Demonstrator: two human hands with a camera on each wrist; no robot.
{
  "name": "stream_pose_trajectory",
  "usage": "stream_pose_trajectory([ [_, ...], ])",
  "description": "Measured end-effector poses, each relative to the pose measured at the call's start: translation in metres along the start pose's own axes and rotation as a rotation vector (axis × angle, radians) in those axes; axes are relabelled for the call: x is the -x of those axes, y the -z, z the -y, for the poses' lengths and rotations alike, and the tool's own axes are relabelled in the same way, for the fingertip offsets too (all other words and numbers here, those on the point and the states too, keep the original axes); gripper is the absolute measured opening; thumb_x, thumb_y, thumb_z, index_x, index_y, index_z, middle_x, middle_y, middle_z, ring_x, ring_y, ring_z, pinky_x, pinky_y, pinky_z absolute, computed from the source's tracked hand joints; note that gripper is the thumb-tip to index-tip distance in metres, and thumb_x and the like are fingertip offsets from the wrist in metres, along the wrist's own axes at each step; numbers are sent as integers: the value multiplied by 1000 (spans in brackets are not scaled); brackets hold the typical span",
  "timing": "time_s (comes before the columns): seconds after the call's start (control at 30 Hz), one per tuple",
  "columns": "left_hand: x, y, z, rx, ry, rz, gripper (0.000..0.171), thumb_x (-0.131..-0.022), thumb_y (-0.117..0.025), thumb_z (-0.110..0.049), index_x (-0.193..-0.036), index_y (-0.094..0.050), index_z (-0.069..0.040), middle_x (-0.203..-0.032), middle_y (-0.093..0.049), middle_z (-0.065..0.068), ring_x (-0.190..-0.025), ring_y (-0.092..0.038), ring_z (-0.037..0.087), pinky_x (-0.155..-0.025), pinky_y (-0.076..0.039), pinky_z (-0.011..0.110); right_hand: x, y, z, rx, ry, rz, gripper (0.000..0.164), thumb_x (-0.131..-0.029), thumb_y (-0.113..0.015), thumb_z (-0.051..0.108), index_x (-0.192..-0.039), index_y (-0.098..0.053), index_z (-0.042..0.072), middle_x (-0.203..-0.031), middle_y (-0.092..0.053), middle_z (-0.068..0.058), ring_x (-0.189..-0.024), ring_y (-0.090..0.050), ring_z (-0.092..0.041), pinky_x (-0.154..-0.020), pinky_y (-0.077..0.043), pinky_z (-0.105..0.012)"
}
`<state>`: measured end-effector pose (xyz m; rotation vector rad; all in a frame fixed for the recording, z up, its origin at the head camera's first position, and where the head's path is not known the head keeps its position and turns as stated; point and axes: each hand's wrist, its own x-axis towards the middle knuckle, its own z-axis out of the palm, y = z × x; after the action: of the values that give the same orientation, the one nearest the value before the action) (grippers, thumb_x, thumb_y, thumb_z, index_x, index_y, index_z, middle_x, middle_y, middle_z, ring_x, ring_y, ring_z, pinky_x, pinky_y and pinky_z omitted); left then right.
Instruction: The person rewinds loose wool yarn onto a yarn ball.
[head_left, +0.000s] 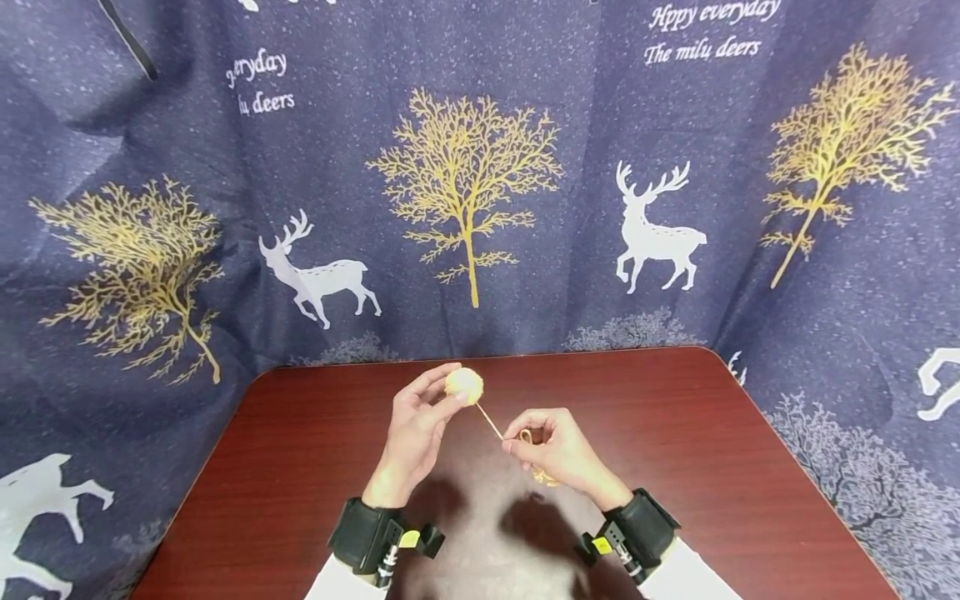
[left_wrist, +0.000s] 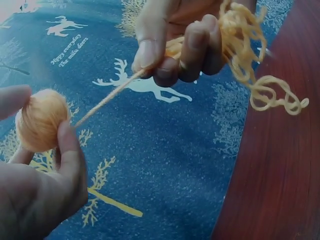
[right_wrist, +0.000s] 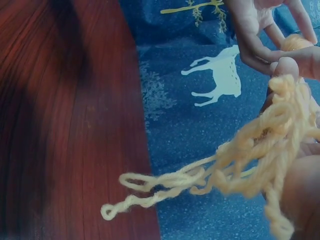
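A small ball of pale yellow yarn (left_wrist: 42,120) is pinched between the thumb and fingers of my left hand (head_left: 415,427). From the ball a taut strand (left_wrist: 107,97) runs across to my right hand (head_left: 558,450), whose thumb and fingertips grip it. A loose, tangled bundle of the same yarn (right_wrist: 260,140) is held in the right hand too, and its looped ends dangle below the fingers. Both hands are raised above the table. In the right wrist view the ball is partly hidden behind the fingers.
Beneath the hands is a dark red wooden table (head_left: 300,467) with rounded far corners. A blue cloth curtain (head_left: 510,317) printed with white deer and golden trees hangs behind and at the sides. A black strap with a small camera is on each wrist.
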<state>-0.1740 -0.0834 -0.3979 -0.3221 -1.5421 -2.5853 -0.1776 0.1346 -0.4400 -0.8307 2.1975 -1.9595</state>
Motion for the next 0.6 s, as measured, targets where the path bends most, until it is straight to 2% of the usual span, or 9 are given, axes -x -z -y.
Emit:
stream_pose_trajectory([
  [0.13,0,-2,3,-139,-96,-96,41,-80,-71,15,-120,-66,7,-104,-70,9,-91,-68,16,-81,-58,25,0,-2,2,-10,-21,0,4,-86,-74,1,-91,-74,2,-63,-63,-13,-49,-57,-19,-39,-43,-18],
  [0.2,-1,0,6,-282,-160,-128,41,-76,-77,13,-116,-67,7,-101,-70,10,-88,-68,16,-79,-58,24,1,-3,3,3,-18,-3,4,-86,-74,0,-90,-74,3,-63,-64,-11,-49,-58,-16,-40,-43,-18],
  [0.3,0,6,11,-543,-254,-114,39,-73,-83,8,-110,-71,4,-97,-71,12,-85,-68,18,-77,-59,25,2,-3,5,27,12,4,5,-86,-73,-1,-88,-74,3,-63,-65,-6,-50,-59,-13,-39,-46,-20],
  [0.37,0,12,13,-724,-297,-71,38,-70,-85,6,-106,-74,-1,-95,-71,10,-84,-70,21,-75,-61,27,3,0,8,34,47,-1,5,-85,-73,-2,-88,-73,2,-64,-65,-3,-49,-59,-11,-39,-47,-23],
  [0.43,2,18,13,-859,-292,-3,39,-67,-85,6,-104,-76,-3,-94,-71,9,-84,-71,22,-75,-61,29,3,5,12,7,79,-17,7,-84,-71,-5,-88,-72,1,-65,-65,-1,-48,-60,-12,-38,-49,-26],
  [0.5,4,24,11,-967,-245,71,38,-65,-85,5,-100,-77,-5,-93,-69,7,-83,-71,22,-74,-61,30,3,11,15,-81,98,-43,11,-84,-70,-8,-88,-72,2,-66,-64,1,-49,-59,-9,-39,-49,-24],
  [0.6,7,30,8,-1067,-139,223,36,-64,-85,4,-98,-77,-5,-90,-68,4,-80,-69,17,-73,-59,28,0,22,18,-308,100,-77,18,-86,-65,-10,-89,-72,6,-69,-64,4,-50,-54,-4,-42,-45,-18],
])
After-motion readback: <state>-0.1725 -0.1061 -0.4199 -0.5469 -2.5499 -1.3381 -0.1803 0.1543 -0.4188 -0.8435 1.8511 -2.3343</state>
